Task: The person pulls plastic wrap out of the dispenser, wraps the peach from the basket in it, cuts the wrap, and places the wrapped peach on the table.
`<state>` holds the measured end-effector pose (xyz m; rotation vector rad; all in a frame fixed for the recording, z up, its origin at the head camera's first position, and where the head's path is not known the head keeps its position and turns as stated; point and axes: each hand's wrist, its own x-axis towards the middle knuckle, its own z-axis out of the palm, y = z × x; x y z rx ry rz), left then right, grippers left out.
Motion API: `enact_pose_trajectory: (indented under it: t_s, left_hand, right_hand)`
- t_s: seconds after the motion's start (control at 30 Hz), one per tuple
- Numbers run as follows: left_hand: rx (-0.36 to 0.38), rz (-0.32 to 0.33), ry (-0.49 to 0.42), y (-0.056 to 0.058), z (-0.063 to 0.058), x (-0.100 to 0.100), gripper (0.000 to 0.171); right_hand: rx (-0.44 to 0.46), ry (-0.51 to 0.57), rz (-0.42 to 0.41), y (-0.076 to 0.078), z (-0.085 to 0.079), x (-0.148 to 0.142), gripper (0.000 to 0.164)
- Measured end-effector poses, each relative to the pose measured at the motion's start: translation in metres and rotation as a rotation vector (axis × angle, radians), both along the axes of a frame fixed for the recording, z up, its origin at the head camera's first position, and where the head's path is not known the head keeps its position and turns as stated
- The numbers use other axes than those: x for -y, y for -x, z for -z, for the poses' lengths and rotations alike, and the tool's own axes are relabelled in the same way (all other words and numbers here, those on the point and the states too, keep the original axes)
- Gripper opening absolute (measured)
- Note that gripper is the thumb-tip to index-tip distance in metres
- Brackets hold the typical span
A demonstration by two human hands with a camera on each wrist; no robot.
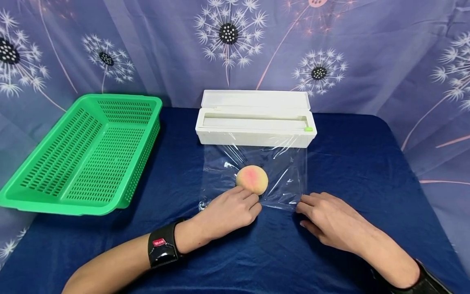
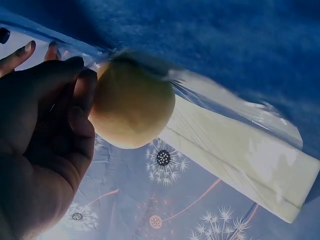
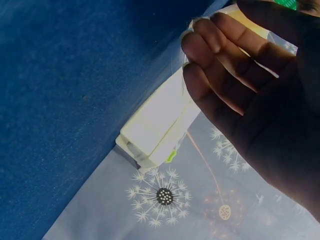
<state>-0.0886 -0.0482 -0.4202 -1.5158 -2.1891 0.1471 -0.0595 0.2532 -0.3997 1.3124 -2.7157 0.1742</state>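
Note:
A yellow peach with a pink blush sits on a sheet of clear plastic wrap drawn out over the dark blue cloth. The wrap runs from a white dispenser box with its lid raised. My left hand is right in front of the peach, its thumb and curled fingers pinching the wrap's near edge; the left wrist view shows the peach close beside the fingertips. At the wrap's near right corner, my right hand touches the film with loosely bent fingers, thumb apart from them.
A green slotted plastic basket stands at the left of the table. The dispenser's small light green slider is at its right end. Behind the table hangs a purple-blue curtain printed with dandelions.

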Motion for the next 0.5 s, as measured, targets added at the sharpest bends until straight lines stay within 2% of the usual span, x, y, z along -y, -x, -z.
enact_pose_trajectory:
  t_s: [0.23, 0.5]
  left_hand:
    - [0.006, -0.005, -0.055, 0.0014, -0.0009, -0.0012, 0.026]
    - [0.018, -0.033, -0.11, 0.004, -0.0023, -0.003, 0.027]
  right_hand:
    - [-0.061, 0.043, 0.04, 0.0002, 0.0013, 0.0022, 0.029]
    - [-0.076, 0.066, 0.075, 0.002, 0.0018, 0.0071, 0.027]
